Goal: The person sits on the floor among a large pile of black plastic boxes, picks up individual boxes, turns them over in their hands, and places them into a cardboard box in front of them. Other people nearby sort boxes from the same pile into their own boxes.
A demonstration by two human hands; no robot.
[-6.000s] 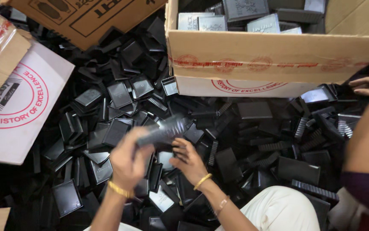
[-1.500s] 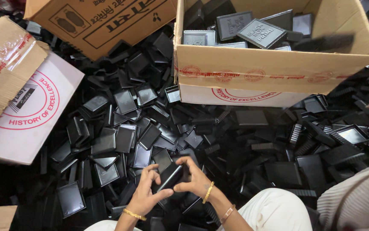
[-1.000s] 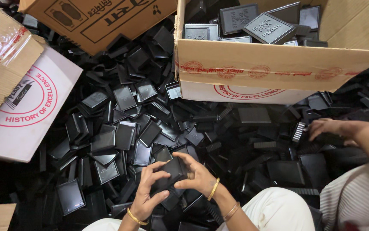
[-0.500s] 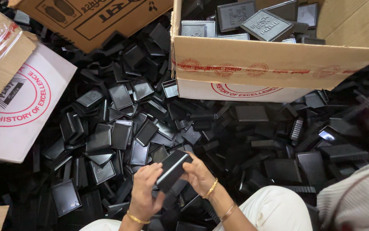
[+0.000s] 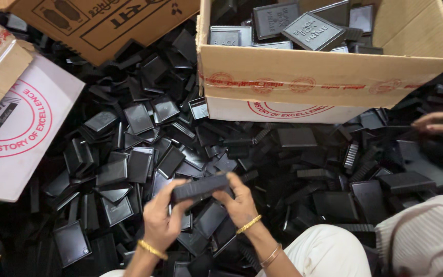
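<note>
You've got a matte black plastic case (image 5: 200,187) between your hands, and gold bangles (image 5: 152,249) gleam on both wrists. Glossy black box halves (image 5: 129,164) cover the floor. The tan cardboard carton (image 5: 329,77) ahead carries faded red round stamps, with dark grey embossed lids (image 5: 314,31) inside. That flattened white box (image 5: 21,138) shows a red circular emblem. Your trousers (image 5: 329,254) are cream.
</note>
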